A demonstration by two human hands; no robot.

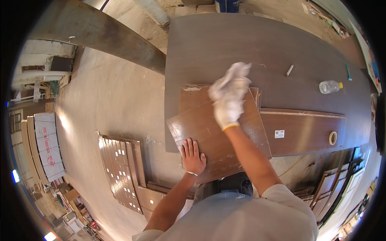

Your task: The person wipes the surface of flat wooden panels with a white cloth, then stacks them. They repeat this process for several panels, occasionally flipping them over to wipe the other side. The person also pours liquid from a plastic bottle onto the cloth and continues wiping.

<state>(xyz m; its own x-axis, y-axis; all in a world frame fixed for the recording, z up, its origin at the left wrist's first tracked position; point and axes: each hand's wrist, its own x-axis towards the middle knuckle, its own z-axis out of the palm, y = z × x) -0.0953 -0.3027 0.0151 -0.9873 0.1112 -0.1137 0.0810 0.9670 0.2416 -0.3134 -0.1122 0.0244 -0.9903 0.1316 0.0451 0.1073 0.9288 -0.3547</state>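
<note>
A brown board (209, 146) with a glossy surface lies at an angle before me, its near edge close to my body. Bare and flat, my left hand (193, 157) presses on its left part with the fingers stretched out. Over the board's far right part is my right hand (228, 112), in a white glove with a yellow cuff. It grips a crumpled white cloth (236, 76), smeared by motion; the fingers are hard to make out. Under the angled board, another brown board (189, 96) shows at the back, with a chipped far edge.
Everything rests on a large dark tabletop (217, 40). To the right lie a long brown panel (297, 140), a tape roll (332, 137), a clear bottle (329, 86), a white stick (289, 70) and a teal tool (349, 73). Brown panels (120, 168) stand on the left floor beside a steel beam (104, 32).
</note>
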